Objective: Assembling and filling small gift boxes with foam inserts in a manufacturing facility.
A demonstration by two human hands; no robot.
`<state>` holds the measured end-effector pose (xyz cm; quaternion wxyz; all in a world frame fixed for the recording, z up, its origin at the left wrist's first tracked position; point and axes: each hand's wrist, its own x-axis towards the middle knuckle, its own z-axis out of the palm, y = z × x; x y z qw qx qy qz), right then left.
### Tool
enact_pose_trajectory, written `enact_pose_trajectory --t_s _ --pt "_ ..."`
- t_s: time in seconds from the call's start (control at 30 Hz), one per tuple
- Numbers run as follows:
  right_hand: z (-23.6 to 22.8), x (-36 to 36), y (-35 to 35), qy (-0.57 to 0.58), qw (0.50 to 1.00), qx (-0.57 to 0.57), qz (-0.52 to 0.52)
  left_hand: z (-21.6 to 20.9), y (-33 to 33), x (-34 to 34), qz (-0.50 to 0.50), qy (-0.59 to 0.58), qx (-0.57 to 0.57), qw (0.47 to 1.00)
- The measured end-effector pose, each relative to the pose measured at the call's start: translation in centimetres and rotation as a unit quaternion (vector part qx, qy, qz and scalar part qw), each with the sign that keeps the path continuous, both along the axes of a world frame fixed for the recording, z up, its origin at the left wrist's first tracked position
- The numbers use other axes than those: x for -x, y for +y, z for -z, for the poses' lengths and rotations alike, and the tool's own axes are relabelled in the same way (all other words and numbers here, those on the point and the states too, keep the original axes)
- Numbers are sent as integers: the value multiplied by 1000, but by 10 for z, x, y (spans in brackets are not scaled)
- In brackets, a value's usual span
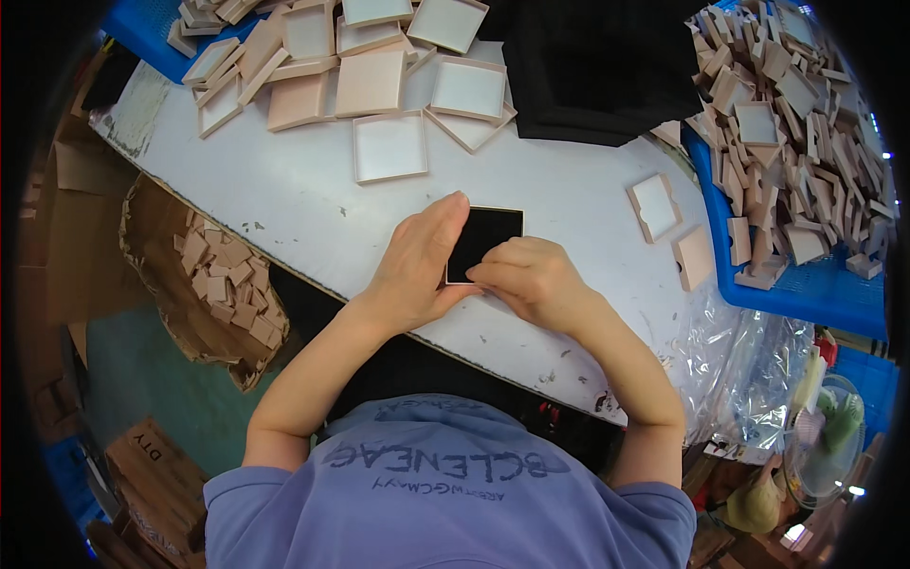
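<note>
A small square box tray (pixel 522 224) with a thin pale rim lies on the white table in front of me, and a black square insert (pixel 488 228) fills it. My left hand (pixel 413 261) steadies the tray, its fingers along the left side and its thumb along the near edge. Bent over the near right part is my right hand (pixel 538 281), its fingertips pressed together on the black insert by the near edge. Whether those fingers pinch the insert or only press it is hard to see.
Pale pink box trays (pixel 391 147) are heaped at the table's far left, beside a stack of black sheets or blocks (pixel 597 76). At right, a blue crate (pixel 725 275) overflows with box pieces; two lie near it. A carton (pixel 171 337) of pieces stands left, below the table edge.
</note>
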<state>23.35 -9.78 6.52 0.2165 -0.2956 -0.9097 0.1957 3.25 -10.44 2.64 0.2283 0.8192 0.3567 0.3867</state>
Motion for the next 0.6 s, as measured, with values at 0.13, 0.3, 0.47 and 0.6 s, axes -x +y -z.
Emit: enact_pose_trajectory --t_s 0.13,0.3,0.47,0.6 --pt "-18 -55 13 76 969 -62 228 -10 -1 3 -1 110 18 994" --pt "13 -149 6 -151 849 -162 480 -13 3 0 11 116 14 993" --pt "-6 -112 1 204 892 94 393 -6 11 7 41 72 9 997" --pt "-32 -59 13 494 687 473 244 -5 9 12 29 28 22 999"
